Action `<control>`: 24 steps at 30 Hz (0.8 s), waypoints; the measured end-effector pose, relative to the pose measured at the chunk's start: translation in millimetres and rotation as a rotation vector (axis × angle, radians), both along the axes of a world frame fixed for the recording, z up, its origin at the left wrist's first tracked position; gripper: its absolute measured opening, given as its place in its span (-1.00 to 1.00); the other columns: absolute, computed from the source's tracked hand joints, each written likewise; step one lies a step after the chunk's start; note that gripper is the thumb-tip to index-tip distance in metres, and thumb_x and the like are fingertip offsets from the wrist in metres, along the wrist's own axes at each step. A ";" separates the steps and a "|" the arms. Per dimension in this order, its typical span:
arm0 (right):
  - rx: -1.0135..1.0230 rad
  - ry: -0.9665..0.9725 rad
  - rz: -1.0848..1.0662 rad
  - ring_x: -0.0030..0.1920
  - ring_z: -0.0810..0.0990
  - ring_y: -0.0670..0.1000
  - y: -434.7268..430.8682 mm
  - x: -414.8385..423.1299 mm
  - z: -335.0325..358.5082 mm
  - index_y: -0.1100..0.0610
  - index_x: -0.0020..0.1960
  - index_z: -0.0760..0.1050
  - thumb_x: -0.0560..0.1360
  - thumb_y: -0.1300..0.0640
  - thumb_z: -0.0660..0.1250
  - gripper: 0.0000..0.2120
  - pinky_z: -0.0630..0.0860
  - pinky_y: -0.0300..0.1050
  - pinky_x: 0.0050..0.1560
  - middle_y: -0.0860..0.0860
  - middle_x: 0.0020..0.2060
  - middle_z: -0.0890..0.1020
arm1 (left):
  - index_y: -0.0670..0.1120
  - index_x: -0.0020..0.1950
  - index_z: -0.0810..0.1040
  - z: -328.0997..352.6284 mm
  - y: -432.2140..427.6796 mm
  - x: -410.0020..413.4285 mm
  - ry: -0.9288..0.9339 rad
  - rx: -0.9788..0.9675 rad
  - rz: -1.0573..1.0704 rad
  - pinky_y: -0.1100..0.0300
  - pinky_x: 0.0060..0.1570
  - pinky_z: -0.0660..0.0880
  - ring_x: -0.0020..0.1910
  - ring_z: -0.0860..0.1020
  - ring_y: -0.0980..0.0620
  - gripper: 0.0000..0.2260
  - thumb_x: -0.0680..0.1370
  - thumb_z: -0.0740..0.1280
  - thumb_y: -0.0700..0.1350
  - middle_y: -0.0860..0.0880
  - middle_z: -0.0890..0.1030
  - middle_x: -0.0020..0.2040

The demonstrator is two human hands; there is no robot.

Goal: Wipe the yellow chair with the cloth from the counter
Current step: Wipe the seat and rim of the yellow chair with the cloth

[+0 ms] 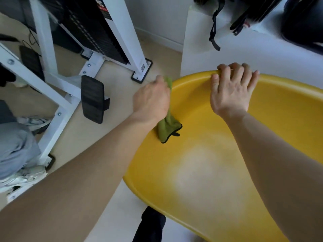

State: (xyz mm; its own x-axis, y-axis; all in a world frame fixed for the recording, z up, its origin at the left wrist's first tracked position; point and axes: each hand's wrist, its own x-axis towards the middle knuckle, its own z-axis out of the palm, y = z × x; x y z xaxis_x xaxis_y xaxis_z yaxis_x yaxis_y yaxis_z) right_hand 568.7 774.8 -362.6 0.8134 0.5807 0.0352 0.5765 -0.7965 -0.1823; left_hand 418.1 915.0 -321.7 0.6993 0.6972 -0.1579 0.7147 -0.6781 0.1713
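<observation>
A yellow plastic shell chair (pixel 218 172) fills the lower right of the head view, its seat pale in the middle. My left hand (pixel 151 100) is closed around a green cloth (pixel 167 127) with a dark edge and presses it against the chair's left rim; one end of the cloth sticks out above my fingers, the other hangs inside the shell. My right hand (pixel 230 89) grips the top edge of the backrest, fingers curled over the rim.
A white metal frame with a black weight stack (pixel 97 32) and a black foot pad (pixel 92 100) stands on the floor at left. White shoes and grey fabric (pixel 15 149) lie at far left. A white ledge (pixel 244 48) with black bags and straps rises behind the chair.
</observation>
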 end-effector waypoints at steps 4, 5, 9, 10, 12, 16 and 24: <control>-0.021 -0.001 -0.004 0.54 0.09 0.24 0.2 0.0 0.3 0.03 0.41 0.29 0.66 -0.12 -0.12 -0.55 -0.12 0.32 0.53 0.15 0.41 0.33 | -0.10 0.21 0.41 -3.1 -3.3 -0.6 -0.080 0.033 -0.079 0.06 -0.36 0.39 -0.33 0.54 -0.08 -0.69 0.73 -0.04 0.02 -0.01 0.52 -0.26; -0.025 0.008 -0.012 0.56 0.07 0.24 0.6 -0.3 1.8 0.03 0.44 0.28 0.65 -0.12 -0.14 -0.53 -0.13 0.32 0.53 0.15 0.44 0.30 | -0.11 0.22 0.41 -4.2 -0.9 -14.9 -0.064 0.043 -0.077 0.08 -0.38 0.32 -0.37 0.49 -0.07 -0.68 0.73 -0.04 0.03 0.00 0.49 -0.29; -0.033 0.104 -0.082 0.60 -0.15 0.23 8.3 -20.5 16.8 -0.01 0.62 0.00 0.65 -0.15 -0.20 -0.43 -0.25 0.33 0.53 0.16 0.62 -0.01 | -0.17 0.22 0.45 -8.5 -10.5 -96.2 -0.082 0.126 0.023 0.17 -0.43 0.23 -0.47 0.43 -0.03 -0.67 0.72 0.01 0.00 0.03 0.40 -0.35; -0.007 0.112 -0.044 0.60 -0.18 0.22 9.2 -38.9 19.9 0.00 0.64 -0.07 0.65 -0.16 -0.20 -0.42 -0.26 0.31 0.53 0.15 0.62 -0.07 | -0.19 0.22 0.45 -13.2 -19.8 -118.7 -0.065 0.120 0.075 0.15 -0.40 0.25 -0.43 0.43 -0.05 -0.68 0.72 0.03 0.00 0.00 0.41 -0.31; 0.092 0.141 0.116 0.61 -0.16 0.21 7.8 -97.2 21.3 0.02 0.64 -0.11 0.67 -0.15 -0.14 -0.41 -0.25 0.24 0.54 0.12 0.63 -0.08 | -0.19 0.27 0.41 -25.6 -43.6 -161.5 -0.010 0.028 0.234 0.09 -0.33 0.28 -0.34 0.48 -0.12 -0.68 0.72 0.02 -0.01 -0.06 0.46 -0.25; 0.219 0.599 0.154 0.58 -0.02 0.22 -18.8 -229.0 -14.3 0.15 0.63 -0.10 0.66 -0.11 -0.04 -0.36 -0.03 0.17 0.57 0.17 0.60 0.01 | -0.18 0.36 0.35 -49.5 -88.7 -213.5 -0.063 -0.231 0.520 0.06 -0.16 0.32 -0.02 0.61 -0.30 -0.68 0.73 -0.01 -0.05 -0.24 0.64 0.01; 0.149 1.254 0.049 0.60 0.01 0.02 -75.8 -335.3 -97.4 -0.02 0.63 -0.05 0.69 -0.07 0.02 -0.45 0.04 -0.02 0.57 -0.02 0.62 0.00 | -0.01 0.42 0.38 -95.9 -121.2 -215.1 -0.578 -0.425 0.999 0.20 -0.02 0.46 -0.01 0.56 -0.06 -0.59 0.72 -0.09 0.08 0.00 0.54 0.09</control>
State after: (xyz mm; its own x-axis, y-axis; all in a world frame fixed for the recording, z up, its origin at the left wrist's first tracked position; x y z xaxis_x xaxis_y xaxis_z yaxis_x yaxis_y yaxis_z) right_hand 233.4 699.0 -460.1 0.3132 0.6676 -0.6755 -0.0287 -0.7043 -0.7094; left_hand 203.0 793.8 -417.6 -0.0693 0.9354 -0.3467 0.6336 0.3097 0.7090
